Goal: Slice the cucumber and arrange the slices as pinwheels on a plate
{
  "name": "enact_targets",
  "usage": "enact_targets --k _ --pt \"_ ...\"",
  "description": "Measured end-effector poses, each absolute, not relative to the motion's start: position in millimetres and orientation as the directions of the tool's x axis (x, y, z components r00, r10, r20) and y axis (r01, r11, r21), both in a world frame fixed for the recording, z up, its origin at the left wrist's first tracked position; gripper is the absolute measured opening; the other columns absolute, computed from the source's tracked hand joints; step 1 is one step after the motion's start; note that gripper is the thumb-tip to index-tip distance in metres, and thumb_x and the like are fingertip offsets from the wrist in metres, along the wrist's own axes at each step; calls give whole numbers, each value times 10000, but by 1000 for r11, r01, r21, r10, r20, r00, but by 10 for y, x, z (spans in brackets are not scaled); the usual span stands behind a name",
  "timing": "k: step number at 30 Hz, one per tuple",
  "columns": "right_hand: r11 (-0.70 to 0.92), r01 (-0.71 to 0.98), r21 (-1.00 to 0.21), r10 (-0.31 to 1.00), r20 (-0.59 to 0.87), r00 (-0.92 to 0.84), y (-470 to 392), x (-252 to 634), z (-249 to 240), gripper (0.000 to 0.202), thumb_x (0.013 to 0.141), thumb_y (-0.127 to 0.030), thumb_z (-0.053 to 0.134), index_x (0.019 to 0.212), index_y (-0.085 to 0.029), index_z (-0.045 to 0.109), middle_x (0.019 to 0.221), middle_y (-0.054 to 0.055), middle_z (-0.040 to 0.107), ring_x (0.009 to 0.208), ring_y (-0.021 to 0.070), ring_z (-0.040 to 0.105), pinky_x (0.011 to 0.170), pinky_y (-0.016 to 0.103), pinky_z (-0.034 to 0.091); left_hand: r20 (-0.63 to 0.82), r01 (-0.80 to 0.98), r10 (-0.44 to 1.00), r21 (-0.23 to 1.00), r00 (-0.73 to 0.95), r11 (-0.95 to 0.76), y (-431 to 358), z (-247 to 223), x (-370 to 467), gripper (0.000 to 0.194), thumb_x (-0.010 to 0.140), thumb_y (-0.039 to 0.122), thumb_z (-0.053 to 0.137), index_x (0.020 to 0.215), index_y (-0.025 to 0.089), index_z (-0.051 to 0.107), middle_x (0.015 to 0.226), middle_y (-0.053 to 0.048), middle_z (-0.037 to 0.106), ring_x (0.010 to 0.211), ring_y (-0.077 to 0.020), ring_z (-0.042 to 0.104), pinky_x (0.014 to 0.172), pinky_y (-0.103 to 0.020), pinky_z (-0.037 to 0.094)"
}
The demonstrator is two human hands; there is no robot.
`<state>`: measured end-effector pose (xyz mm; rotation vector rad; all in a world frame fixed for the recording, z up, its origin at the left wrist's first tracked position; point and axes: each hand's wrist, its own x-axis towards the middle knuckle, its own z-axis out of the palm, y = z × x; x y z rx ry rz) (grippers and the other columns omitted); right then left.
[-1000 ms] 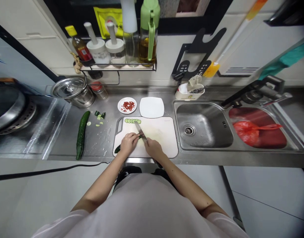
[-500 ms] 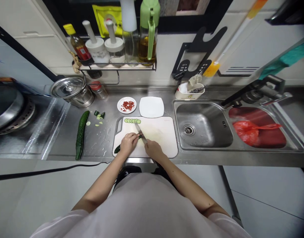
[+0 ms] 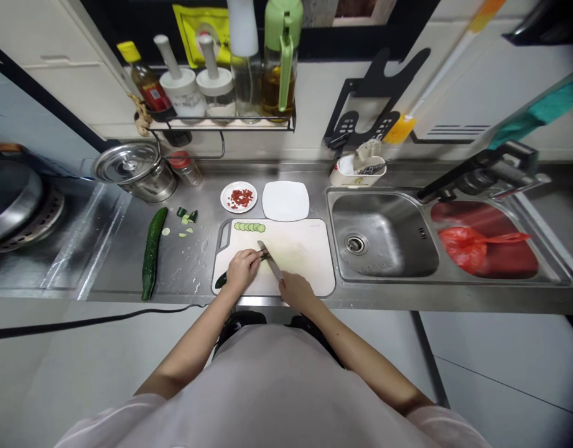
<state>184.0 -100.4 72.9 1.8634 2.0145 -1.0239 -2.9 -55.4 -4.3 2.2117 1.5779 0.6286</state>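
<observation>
On the white cutting board (image 3: pixel 309 249), my right hand (image 3: pixel 296 291) is closed round the handle of a kitchen knife (image 3: pixel 273 266). The blade points up and left, beside the small dark green cucumber piece (image 3: pixel 266 254) under my left fingertips. My left hand (image 3: pixel 243 269) is closed, its fingers pressing that piece to the board; most of it is hidden. Another dark cucumber piece (image 3: pixel 221 280) lies at the left of my left wrist. A row of overlapping cucumber slices (image 3: pixel 249 227) runs along the board's top edge.
A whole cucumber (image 3: pixel 154 252) and several cucumber scraps (image 3: pixel 188 216) lie on the counter at left. Behind the board stand a plate of red bits (image 3: pixel 240 198) and a white plate (image 3: pixel 286 200). The sink (image 3: pixel 384 242) is to the right, a lidded pot (image 3: pixel 134 171) at back left.
My right hand has drawn the knife back toward me and slightly right, so its tip is now away from the slice row. My left hand stays nearly in place.
</observation>
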Motion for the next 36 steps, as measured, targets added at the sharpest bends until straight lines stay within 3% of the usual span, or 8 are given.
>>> enact_targets --k 36 --pt "-36 946 -321 826 -543 -153 -732 1575 537 303 930 -166 376 1130 -125 600 1047 137 694 987 238 652 798 312 469 159 786 945 526 284 -325 -559 -46 -27 223 921 268 538 1059 249 712 1070 -42 698 999 -196 613 889 -333 507"
